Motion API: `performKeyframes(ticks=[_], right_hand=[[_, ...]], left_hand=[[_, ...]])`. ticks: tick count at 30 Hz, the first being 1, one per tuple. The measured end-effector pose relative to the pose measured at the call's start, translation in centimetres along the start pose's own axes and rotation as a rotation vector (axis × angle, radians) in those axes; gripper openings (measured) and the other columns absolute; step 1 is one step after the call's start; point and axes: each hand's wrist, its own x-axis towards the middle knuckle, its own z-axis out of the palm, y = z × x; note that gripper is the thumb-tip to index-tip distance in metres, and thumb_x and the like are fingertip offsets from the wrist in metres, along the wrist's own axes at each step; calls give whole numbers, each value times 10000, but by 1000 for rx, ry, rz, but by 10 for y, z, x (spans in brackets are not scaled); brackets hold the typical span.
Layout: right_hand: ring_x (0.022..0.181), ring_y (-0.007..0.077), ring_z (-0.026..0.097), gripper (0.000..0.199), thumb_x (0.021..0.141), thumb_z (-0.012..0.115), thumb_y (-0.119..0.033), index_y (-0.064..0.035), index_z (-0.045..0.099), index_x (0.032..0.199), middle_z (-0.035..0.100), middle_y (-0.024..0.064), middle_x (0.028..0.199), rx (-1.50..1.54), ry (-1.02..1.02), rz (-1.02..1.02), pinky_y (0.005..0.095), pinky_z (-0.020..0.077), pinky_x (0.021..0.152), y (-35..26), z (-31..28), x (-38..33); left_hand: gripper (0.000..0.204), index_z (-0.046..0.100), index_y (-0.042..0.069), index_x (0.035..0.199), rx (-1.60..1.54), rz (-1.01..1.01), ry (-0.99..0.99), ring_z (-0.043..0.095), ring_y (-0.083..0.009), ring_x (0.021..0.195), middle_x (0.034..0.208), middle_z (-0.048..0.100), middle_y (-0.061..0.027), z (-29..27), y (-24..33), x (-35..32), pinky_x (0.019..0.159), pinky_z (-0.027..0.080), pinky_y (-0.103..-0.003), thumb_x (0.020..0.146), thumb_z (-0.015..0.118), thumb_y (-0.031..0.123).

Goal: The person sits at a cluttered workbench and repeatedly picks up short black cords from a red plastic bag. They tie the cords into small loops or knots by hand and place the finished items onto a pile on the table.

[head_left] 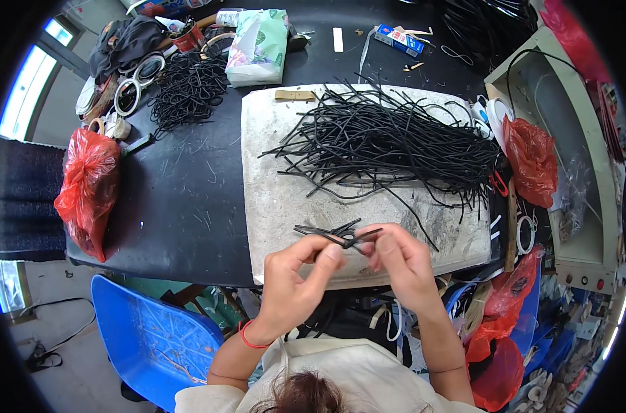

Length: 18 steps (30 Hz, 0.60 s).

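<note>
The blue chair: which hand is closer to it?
Left. The left hand is just up and right of the blue chair; the right hand is farther right, beyond the left one.

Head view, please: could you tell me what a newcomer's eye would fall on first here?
Probably the big heap of black cords sprawled across the pale work board at centre. Next, the left hand and right hand pinching a small knotted cord bundle at the board's near edge, then the red bag at far left.
</note>
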Motion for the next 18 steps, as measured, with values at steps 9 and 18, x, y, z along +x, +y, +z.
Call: performKeyframes(ticks=[9, 18], right_hand=[[664, 37, 479, 247, 935, 474, -214, -12, 594, 1012, 574, -1, 810, 221, -35, 131, 185, 415, 602, 6, 3, 0], [732, 217, 550, 104, 782, 617, -53, -22, 628, 881, 572, 91, 834, -731, 522, -449, 292, 415, 635, 20, -10, 33]], left_hand=[[281, 607, -50, 984, -248, -228, -130, 600, -117, 735, 804, 646, -99, -20, 0, 3, 664, 492, -245, 936, 462, 187], [193, 619, 9, 868, 715, 203, 146, 554, -168, 764, 890, 592, -101, -7, -12, 5, 625, 416, -241, 712, 707, 81]])
